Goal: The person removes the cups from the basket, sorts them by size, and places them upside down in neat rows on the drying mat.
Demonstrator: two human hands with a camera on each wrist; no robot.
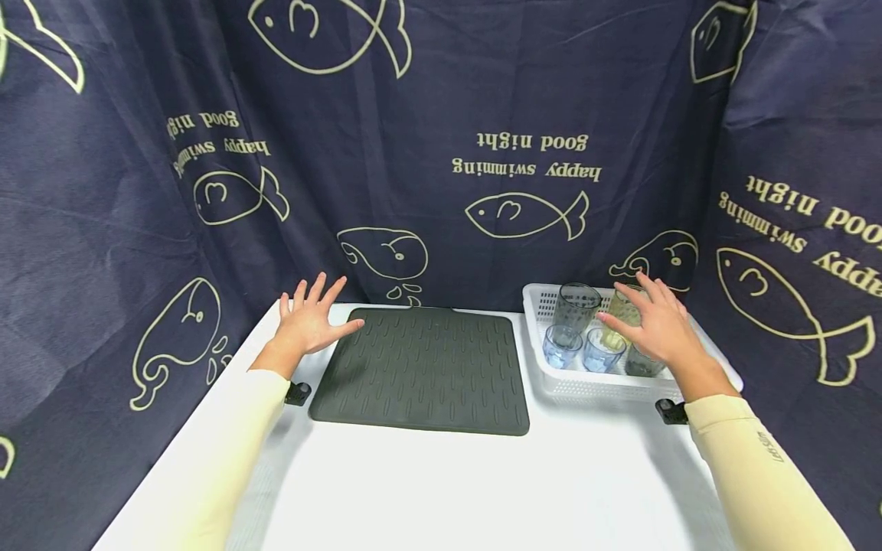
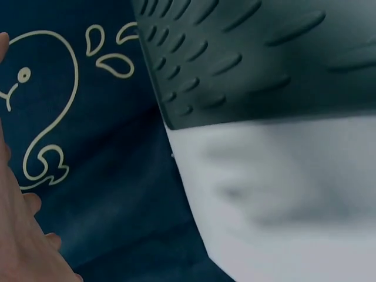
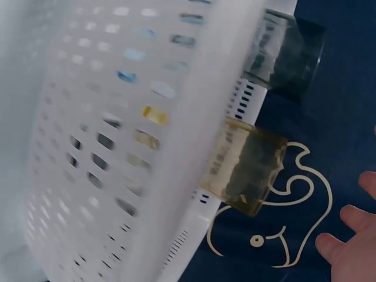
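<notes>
My left hand hovers with fingers spread by the upper left corner of a dark grey ridged drying mat, holding nothing. Over the right part of a white perforated plastic basket, my right hand is held up, fingers spread and nothing in them. Several glasses stand in the basket: a tall grey glass, a yellowish glass, blue glasses and a smoky glass, partly hidden by the right hand. In the right wrist view, the yellowish glass rises above the basket rim.
A white table bears the mat at left centre and the basket at the back right. Behind and at both sides hangs a dark blue curtain with fish and whale drawings. A small black wrist camera sits under the left wrist.
</notes>
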